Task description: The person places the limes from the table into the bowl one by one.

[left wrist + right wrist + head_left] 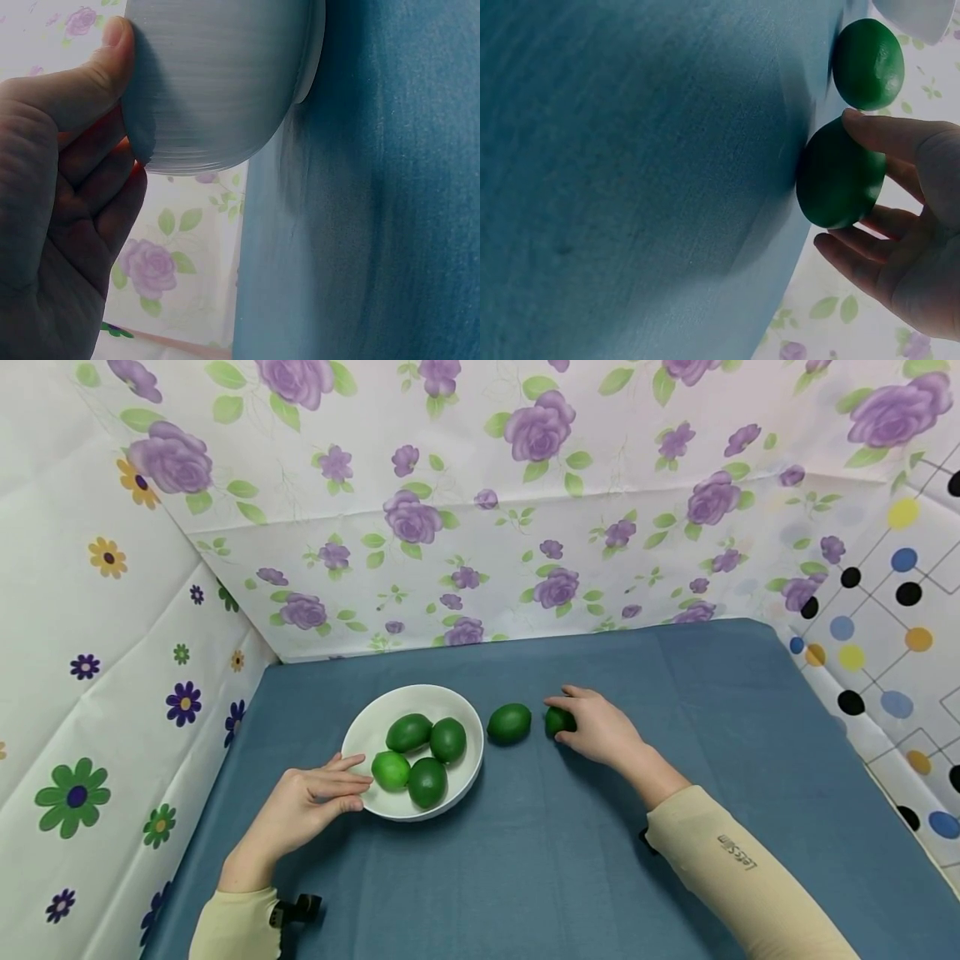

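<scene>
A white bowl (365,710) stands on the table with several limes in it, one of them a lighter lime (391,771). My left hand (311,797) holds the bowl's near-left rim; in the left wrist view the thumb (114,56) lies against the bowl's side (217,82). To the right of the bowl, a dark green lime (509,724) lies on the cloth. Further right, my right hand (600,727) grips another dark green lime (838,176) between thumb and fingers. That lime appears to touch the table, and the hand partly covers it in the head view.
A blue cloth (510,877) covers the table. Floral sheeting (480,560) hangs along the back edge, with patterned sheets at the left and right sides. A small black device (300,910) is strapped at the left wrist.
</scene>
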A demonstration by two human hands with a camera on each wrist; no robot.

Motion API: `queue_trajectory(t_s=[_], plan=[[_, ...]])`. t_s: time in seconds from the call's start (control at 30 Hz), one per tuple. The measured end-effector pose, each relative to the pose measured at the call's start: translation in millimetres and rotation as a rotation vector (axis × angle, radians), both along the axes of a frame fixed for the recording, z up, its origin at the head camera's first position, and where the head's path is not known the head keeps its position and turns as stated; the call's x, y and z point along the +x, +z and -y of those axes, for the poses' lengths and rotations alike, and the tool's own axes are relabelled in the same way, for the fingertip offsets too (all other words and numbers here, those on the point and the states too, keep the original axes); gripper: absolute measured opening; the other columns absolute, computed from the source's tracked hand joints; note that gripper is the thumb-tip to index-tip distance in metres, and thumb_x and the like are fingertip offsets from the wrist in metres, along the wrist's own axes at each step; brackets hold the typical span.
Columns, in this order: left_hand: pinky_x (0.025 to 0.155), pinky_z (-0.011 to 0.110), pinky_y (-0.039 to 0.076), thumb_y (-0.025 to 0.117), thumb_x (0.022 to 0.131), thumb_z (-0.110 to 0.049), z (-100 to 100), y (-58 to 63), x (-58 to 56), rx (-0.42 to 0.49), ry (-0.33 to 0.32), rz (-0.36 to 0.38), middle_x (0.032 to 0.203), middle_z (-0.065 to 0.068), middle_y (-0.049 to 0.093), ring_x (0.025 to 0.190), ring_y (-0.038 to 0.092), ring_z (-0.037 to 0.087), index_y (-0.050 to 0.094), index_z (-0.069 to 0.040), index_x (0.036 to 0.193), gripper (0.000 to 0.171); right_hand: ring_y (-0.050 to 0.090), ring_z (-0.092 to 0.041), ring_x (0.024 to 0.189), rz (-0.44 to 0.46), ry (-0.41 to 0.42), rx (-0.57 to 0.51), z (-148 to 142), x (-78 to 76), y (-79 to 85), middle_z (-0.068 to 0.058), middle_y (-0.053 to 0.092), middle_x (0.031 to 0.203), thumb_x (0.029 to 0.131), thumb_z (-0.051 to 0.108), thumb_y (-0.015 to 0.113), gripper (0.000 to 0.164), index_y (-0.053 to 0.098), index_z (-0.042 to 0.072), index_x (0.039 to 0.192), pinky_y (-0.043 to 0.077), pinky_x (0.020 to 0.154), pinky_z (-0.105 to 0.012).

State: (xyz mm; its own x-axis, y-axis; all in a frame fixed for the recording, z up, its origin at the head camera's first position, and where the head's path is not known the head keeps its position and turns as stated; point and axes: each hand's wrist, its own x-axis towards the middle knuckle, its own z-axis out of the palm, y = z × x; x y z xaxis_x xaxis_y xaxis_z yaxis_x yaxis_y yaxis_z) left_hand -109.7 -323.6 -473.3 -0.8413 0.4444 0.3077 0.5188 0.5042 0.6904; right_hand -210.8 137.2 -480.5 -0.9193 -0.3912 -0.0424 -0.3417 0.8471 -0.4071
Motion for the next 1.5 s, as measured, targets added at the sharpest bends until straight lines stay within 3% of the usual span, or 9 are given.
queue_trajectory(t_s=[0.6,0.83,1.07,1.5], plan=[[0.124,0.021,0.035,0.091,0.081,0.001,0.0,-4.1,8.7,0.005,0.001,-0.009,0.108,0.004,0.082,0.131,0.067,0.021,0.085,-0.002,0.109,0.029,0.046,-0.047,0.147,0.017,0.016,-0.021,1.8,4.1,-8.6,-0.024,0.042,0.165,0.096,0.013,0.084,0.060,0.062,0.013,0.152,0.054,0.109,-0.064],[0.125,0.021,0.034,0.091,0.080,0.003,-1.8,1.3,2.2,0.010,-0.014,-0.031,0.106,0.008,0.082,0.131,0.066,0.021,0.085,0.000,0.108,0.029,0.045,-0.046,0.148,0.020,0.013,-0.024,-0.2,1.0,-5.2,-0.024,0.041,0.166,0.097,0.012,0.083,0.061,0.061,0.013,0.154,0.052,0.112,-0.064],[0.125,0.024,0.036,0.092,0.080,0.000,-1.3,6.1,-2.5,-0.016,0.002,-0.026,0.107,0.004,0.082,0.130,0.067,0.025,0.085,-0.001,0.108,0.029,0.043,-0.047,0.149,0.017,0.020,-0.025,-1.3,-4.4,-1.1,-0.025,0.040,0.166,0.098,0.012,0.081,0.060,0.060,0.012,0.154,0.051,0.113,-0.064],[0.126,0.025,0.035,0.092,0.080,0.001,1.4,1.1,-2.5,-0.022,0.016,-0.020,0.107,0.003,0.082,0.130,0.067,0.024,0.086,-0.002,0.108,0.029,0.043,-0.047,0.149,0.039,0.018,-0.032,-0.2,-3.8,-1.9,-0.024,0.039,0.167,0.098,0.012,0.081,0.060,0.060,0.013,0.155,0.051,0.112,-0.064]])
